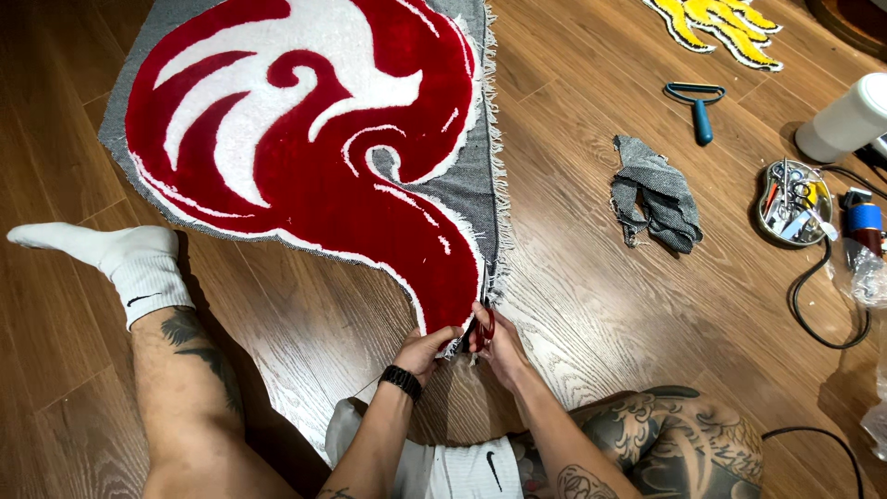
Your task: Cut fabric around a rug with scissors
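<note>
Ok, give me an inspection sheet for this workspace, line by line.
Surface: wooden floor.
Job's things: red and white tufted rug on grey backing; red-handled scissors at its lower tip.
Clutter: grey fabric scrap, blue roller tool, round tray of small tools, white cylinder.
Hands: left hand grips the rug's edge; right hand holds the scissors.
Cables: black cable at right.
Surroundings: yellow tufted piece.

Bare floor (573, 305) separates rug (305, 139) from cloth scrap (658, 192).
</note>
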